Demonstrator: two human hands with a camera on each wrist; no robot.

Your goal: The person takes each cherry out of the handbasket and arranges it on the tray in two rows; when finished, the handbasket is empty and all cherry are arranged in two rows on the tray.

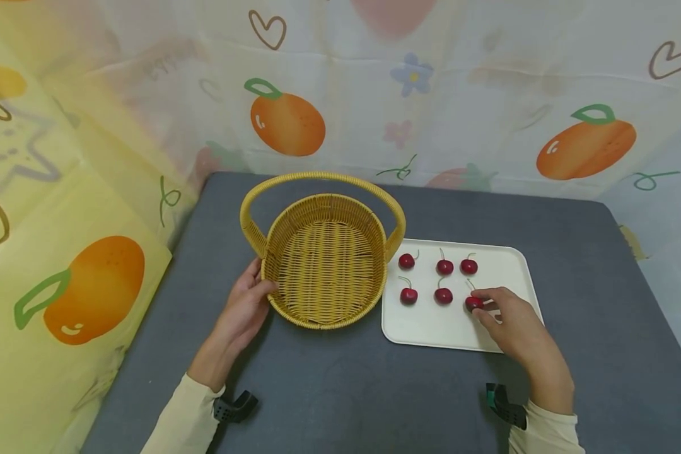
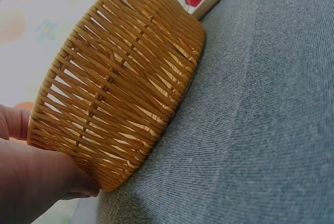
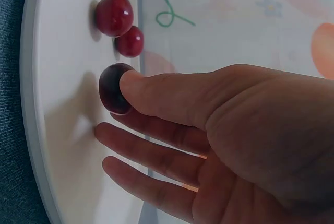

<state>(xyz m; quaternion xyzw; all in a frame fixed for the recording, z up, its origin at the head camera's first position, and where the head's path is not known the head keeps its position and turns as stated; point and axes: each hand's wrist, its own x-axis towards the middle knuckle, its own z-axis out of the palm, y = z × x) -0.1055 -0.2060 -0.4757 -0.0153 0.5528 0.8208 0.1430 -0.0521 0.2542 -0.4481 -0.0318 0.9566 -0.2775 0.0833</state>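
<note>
A round yellow wicker basket (image 1: 326,325) with a tall arched handle stands mid-table, bare inside. My left hand (image 1: 248,306) grips its left rim, thumb over the edge and fingers on the outer wall; the left wrist view shows the woven side (image 2: 120,72) close up. To the right, my right hand (image 1: 513,321) pinches a dark red cherry (image 1: 473,303) between thumb and index finger over the white tray (image 1: 431,337). In the right wrist view that cherry (image 3: 116,89) sits at the thumb tip, the other fingers loosely extended below.
Several more stemmed cherries lie in two rows on the tray, among them a front-left cherry (image 1: 408,296) and a back-right cherry (image 1: 468,267). The tray's left side sits right by the basket. A grey cloth (image 1: 340,391) covers the table; a printed curtain (image 1: 340,82) hangs behind.
</note>
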